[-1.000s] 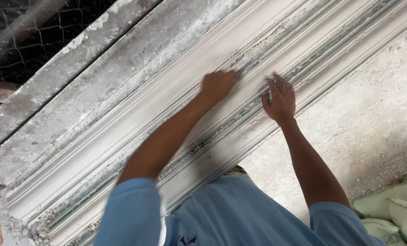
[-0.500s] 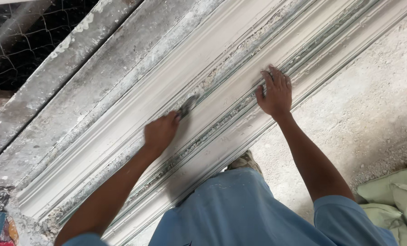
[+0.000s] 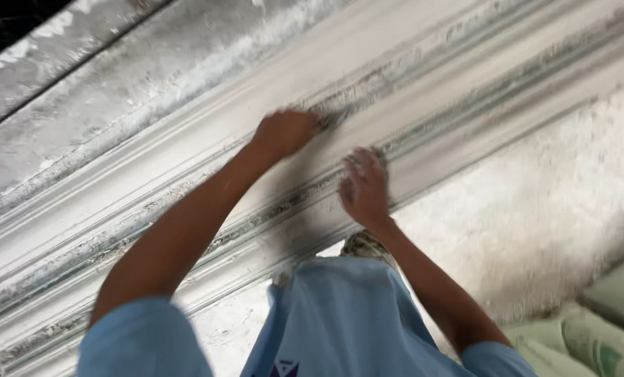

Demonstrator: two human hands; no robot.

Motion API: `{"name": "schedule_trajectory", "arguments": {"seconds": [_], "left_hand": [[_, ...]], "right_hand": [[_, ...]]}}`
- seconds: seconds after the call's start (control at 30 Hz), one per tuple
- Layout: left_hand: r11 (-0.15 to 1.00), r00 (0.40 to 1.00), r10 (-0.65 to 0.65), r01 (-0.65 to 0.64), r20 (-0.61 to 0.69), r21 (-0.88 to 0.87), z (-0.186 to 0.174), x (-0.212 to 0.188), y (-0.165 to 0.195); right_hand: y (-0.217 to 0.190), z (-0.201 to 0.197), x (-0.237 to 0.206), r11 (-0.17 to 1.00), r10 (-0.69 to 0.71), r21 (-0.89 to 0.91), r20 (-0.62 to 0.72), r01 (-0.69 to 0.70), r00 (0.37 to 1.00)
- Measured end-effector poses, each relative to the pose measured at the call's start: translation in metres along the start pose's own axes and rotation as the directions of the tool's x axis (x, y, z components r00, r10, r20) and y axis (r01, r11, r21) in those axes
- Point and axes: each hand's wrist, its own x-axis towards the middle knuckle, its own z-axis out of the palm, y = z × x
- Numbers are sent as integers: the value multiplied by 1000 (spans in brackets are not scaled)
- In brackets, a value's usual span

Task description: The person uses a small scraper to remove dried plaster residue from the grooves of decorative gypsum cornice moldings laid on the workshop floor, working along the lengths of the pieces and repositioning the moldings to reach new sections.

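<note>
I see my left hand [image 3: 284, 132] stretched out, fingers curled tight on a small dark tool [image 3: 334, 117] against the long white ridged plaster moulding [image 3: 151, 202]. My right hand [image 3: 365, 187] presses flat on it, fingers holding nothing. Pale green sacks [image 3: 605, 328] lie nearby.

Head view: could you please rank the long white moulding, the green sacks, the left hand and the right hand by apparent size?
1. Long white moulding, spanning the frame.
2. Green sacks, partly cut off at the edge.
3. Left hand and right hand: look alike, blurred, so unranked.
</note>
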Motion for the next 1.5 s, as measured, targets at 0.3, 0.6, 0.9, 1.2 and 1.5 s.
{"name": "schedule_trajectory", "arguments": {"seconds": [0.3,0.6,0.9,1.2,1.5], "left_hand": [[852,990,114,-53,-86,521,19,-271,-93],[932,959,267,-232,-93,278,7,34,86],[930,935,326,-291,-140,224,-25,137,140],[963,967,-248,253,61,-96,-30,-79,-3],[979,955,-90,32,-283,-202,-7,207,184]], "right_hand": [[236,-65,43,996,-7,-84,2,7,1000],[214,-70,54,972,146,-194,64,-131,987],[212,-82,56,973,172,-160,29,-165,985],[214,-75,60,957,225,-195,35,-214,974],[216,-75,56,967,208,-165,75,-193,975]]}}
